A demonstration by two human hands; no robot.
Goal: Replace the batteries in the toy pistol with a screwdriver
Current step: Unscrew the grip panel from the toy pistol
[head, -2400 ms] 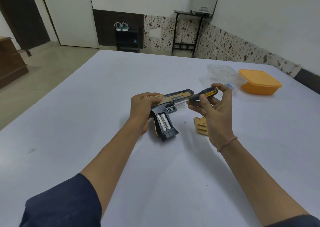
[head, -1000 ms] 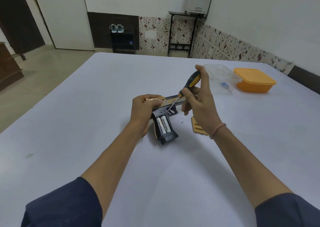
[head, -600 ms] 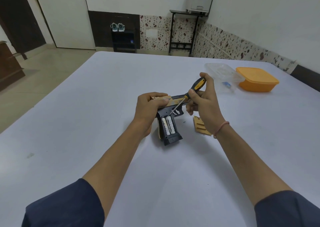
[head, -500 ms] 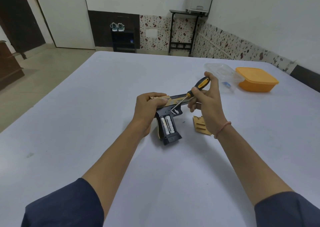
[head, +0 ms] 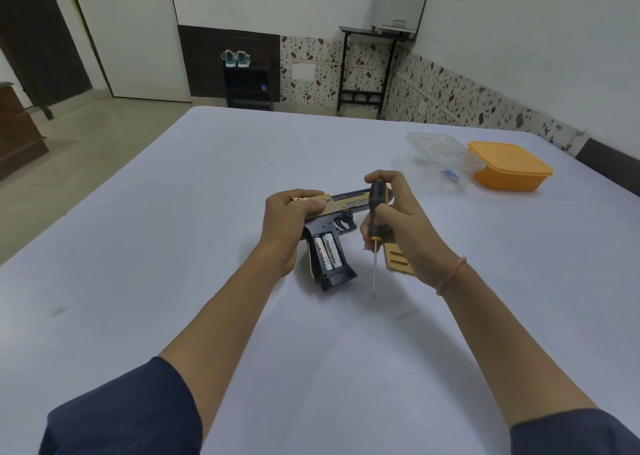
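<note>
Orange tub point(head: 509, 167), clear lid point(head: 440, 156), left fingers point(head: 311, 202) gripping toy pistol point(head: 325, 227), right fingers point(head: 389, 180) wrapping screwdriver point(head: 376, 217), half-hiding tan cover point(head: 398, 263)

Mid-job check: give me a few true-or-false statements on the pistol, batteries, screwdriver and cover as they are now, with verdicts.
1. Two batteries lie exposed in the grip of the toy pistol. True.
2. The tip of the screwdriver sits in a pistol screw. False: the right hand holds it with the shaft pointing down toward the table, apart from the pistol.
3. The left hand grips the pistol's rear. True.
4. The tan cover is fitted over the batteries. False: it lies on the table beside the right hand.
</note>
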